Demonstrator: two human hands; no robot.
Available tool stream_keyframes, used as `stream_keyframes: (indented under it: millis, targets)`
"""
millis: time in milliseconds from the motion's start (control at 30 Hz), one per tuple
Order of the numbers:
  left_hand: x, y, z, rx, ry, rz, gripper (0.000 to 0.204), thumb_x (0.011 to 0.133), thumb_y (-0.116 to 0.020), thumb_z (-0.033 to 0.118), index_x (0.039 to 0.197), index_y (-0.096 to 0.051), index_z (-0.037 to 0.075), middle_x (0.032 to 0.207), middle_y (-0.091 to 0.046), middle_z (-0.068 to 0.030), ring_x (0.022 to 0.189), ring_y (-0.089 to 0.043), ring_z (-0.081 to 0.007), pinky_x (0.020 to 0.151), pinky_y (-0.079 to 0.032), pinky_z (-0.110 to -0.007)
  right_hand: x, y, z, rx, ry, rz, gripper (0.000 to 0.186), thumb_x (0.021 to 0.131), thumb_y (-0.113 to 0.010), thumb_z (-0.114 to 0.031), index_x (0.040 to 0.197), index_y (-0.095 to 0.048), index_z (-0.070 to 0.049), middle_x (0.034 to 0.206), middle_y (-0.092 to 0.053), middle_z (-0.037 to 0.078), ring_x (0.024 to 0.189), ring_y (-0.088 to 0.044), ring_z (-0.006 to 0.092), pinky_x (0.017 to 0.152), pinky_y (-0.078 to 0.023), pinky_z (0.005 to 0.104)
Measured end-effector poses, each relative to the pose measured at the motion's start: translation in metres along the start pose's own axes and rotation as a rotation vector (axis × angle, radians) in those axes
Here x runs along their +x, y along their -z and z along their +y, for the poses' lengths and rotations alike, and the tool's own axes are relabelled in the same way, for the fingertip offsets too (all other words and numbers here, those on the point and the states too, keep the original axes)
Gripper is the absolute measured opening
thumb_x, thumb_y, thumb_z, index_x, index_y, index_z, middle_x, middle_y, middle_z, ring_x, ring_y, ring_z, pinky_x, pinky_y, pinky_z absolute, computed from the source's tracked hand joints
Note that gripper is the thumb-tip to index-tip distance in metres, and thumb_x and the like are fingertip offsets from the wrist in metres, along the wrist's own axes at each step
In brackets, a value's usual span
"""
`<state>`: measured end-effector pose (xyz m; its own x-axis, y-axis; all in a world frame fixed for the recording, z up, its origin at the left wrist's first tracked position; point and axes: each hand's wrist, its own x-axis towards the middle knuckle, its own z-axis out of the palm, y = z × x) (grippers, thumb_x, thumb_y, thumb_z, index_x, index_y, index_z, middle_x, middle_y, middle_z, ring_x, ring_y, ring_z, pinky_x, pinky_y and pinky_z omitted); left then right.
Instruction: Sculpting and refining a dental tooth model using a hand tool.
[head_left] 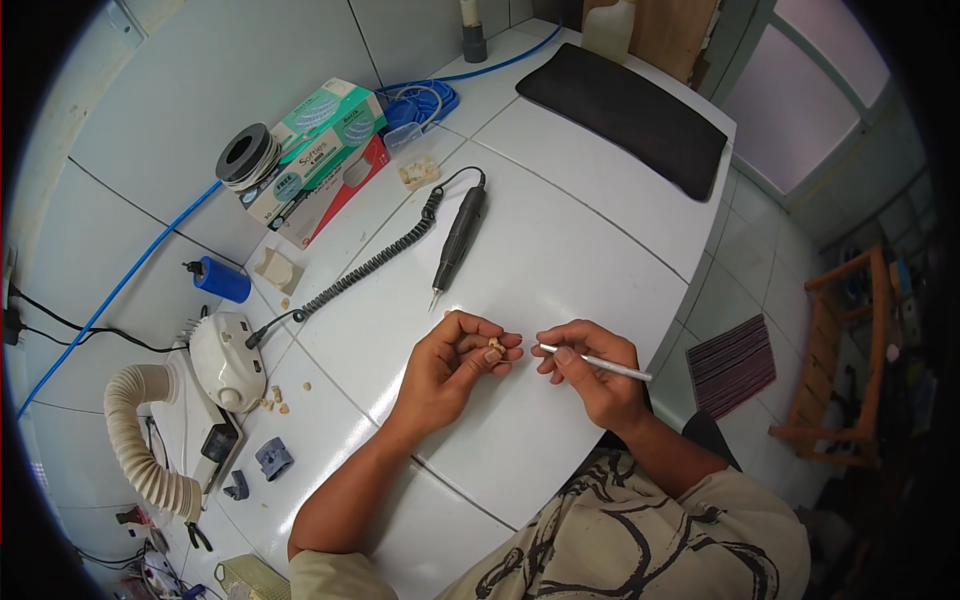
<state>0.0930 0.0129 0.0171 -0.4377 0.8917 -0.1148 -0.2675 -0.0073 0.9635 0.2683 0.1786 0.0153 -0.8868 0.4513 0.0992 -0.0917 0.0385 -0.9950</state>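
Observation:
Between the thumb and fingertips of my left hand point(452, 360) is a small beige tooth-like piece point(495, 345). My right hand point(597, 380) grips a slim silver pen-shaped tool point(615, 368) like a pencil, its tip pointing left toward the piece. A small gap separates tip and piece. Both hands are above the white tiled tabletop point(540, 240). Beyond them lies a black rotary handpiece point(461, 235) with a thin metal bit, its coiled cord point(370, 262) running to a white control box point(227, 360) on the left.
At the back stand tissue and glove boxes point(325, 150) with a wire spool point(248, 157) on top. Nearby is a clear tub of beige pieces point(415, 170). A black mat point(625, 115) lies far right. Left are a ribbed hose point(140, 430), grey moulded pieces point(273, 458) and a blue cylinder point(222, 280).

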Motion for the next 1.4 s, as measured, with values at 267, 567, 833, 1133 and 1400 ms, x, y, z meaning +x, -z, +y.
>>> stream_keyframes:
  millis: [267, 567, 833, 1133, 1400]
  targets:
    - [0.0, -0.002, -0.001, 0.065, -0.093, 0.03, 0.02, 0.108, -0.062, 0.001, 0.128, -0.06, 0.0, 0.131, -0.073, -0.0167, 0.125, -0.071, -0.0233, 0.106, -0.058, -0.038, 0.002, -0.018, 0.016, 0.289, 0.067, 0.099, 0.023, 0.112, -0.054, -0.01, 0.125, -0.063, 0.006, 0.114, -0.073, 0.017, 0.111, -0.074, 0.0224, 0.097, -0.06, 0.0367]
    - [-0.002, -0.005, -0.003, 0.104, -0.104, 0.081, 0.019, 0.108, -0.062, 0.002, 0.127, -0.062, -0.001, 0.129, -0.074, -0.0149, 0.125, -0.071, -0.0236, 0.103, -0.059, -0.037, 0.004, -0.018, 0.012, 0.279, 0.064, 0.043, 0.02, 0.112, -0.053, -0.01, 0.121, -0.062, 0.006, 0.11, -0.074, 0.018, 0.115, -0.073, 0.0251, 0.097, -0.062, 0.0382]
    - [-0.004, -0.006, -0.001, 0.306, -0.037, 0.182, 0.013, 0.104, -0.066, -0.005, 0.117, -0.066, -0.005, 0.113, -0.078, -0.0138, 0.109, -0.077, -0.0223, 0.096, -0.062, -0.034, 0.015, 0.004, 0.003, 0.092, 0.016, 0.009, 0.019, 0.108, -0.059, -0.009, 0.117, -0.064, 0.007, 0.103, -0.076, 0.017, 0.097, -0.078, 0.0208, 0.083, -0.065, 0.0325]
    - [-0.004, -0.007, 0.0, 0.379, -0.003, 0.186, 0.017, 0.098, -0.072, -0.008, 0.114, -0.066, -0.007, 0.109, -0.078, -0.0143, 0.103, -0.077, -0.0187, 0.095, -0.063, -0.032, 0.02, -0.001, 0.0, 0.069, 0.013, -0.027, 0.018, 0.098, -0.066, 0.0, 0.114, -0.069, 0.009, 0.094, -0.076, 0.015, 0.09, -0.079, 0.0202, 0.079, -0.065, 0.0304]
    - [-0.005, -0.008, -0.004, 0.337, 0.025, 0.24, 0.02, 0.096, -0.077, 0.001, 0.113, -0.068, -0.004, 0.106, -0.082, -0.0123, 0.098, -0.08, -0.0183, 0.09, -0.065, -0.031, 0.02, -0.007, 0.001, -0.265, 0.171, -0.062, 0.017, 0.095, -0.071, -0.005, 0.108, -0.072, 0.005, 0.086, -0.078, 0.015, 0.074, -0.08, 0.0225, 0.068, -0.064, 0.0317]
